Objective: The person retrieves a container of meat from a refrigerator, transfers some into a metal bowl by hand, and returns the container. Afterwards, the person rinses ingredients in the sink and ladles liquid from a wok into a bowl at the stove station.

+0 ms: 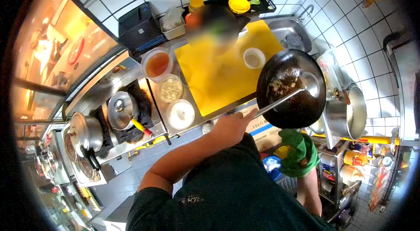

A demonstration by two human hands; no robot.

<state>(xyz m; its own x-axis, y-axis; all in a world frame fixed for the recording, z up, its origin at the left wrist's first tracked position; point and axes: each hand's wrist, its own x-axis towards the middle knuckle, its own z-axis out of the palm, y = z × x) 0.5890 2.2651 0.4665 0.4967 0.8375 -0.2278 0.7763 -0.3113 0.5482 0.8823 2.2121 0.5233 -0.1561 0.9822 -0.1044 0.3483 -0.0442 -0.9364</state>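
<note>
My left hand [234, 128] is closed round the handle of a long metal ladle [280, 102]. The ladle's bowl rests inside a black wok [288, 119], beside some small browned pieces of food [278, 86]. A bunched green cloth [292, 150] sits at the wok's near edge. My right hand [305, 161] is closed on this cloth, mostly covered by it; whatever handle lies beneath is hidden. The wok is held up at the right end of a yellow board [210, 86], close to a white bowl [254, 58].
Left of the board stand tubs of reddish liquid [158, 64], pale slices [171, 89] and white contents [180, 114]. Farther left, a pan [122, 110] and a lidded pot [86, 131] are on the stove. A large pot [356, 113] stands right; a sink [273, 27] lies behind.
</note>
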